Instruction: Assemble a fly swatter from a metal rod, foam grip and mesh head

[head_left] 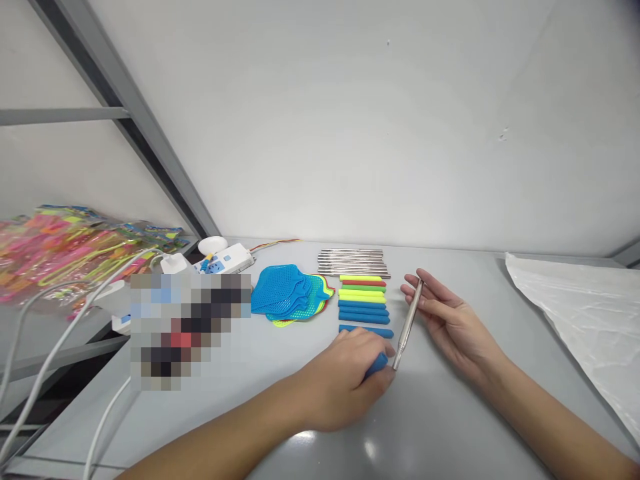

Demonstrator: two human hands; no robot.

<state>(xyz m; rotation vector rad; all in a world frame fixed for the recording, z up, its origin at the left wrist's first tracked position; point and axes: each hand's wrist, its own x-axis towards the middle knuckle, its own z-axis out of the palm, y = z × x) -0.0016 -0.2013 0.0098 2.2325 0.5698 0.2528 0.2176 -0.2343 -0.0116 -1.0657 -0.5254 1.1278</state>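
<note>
My right hand (457, 327) grips a shiny metal telescopic rod (410, 320) by its upper part, between thumb and fingers. The rod slants down and to the left. Curled around a blue handle sleeve (377, 365) is my left hand (345, 383); its thumb and fingertips are at the rod's lower end. Beyond my hands lie coloured handle sleeves (363, 312) in blue, yellow, green and red, side by side. Behind these, several metal rods (353, 262) form a neat row. To their left is a pile of perforated plastic swatter heads (283, 290), mostly blue.
A white power strip (230, 260) with plugs and cables stands at the back left, near a pixelated patch. Bagged colourful goods (90, 257) fill the far left beside a metal frame (130, 120). White plastic sheeting (575, 320) covers the right side of the grey table (430, 433).
</note>
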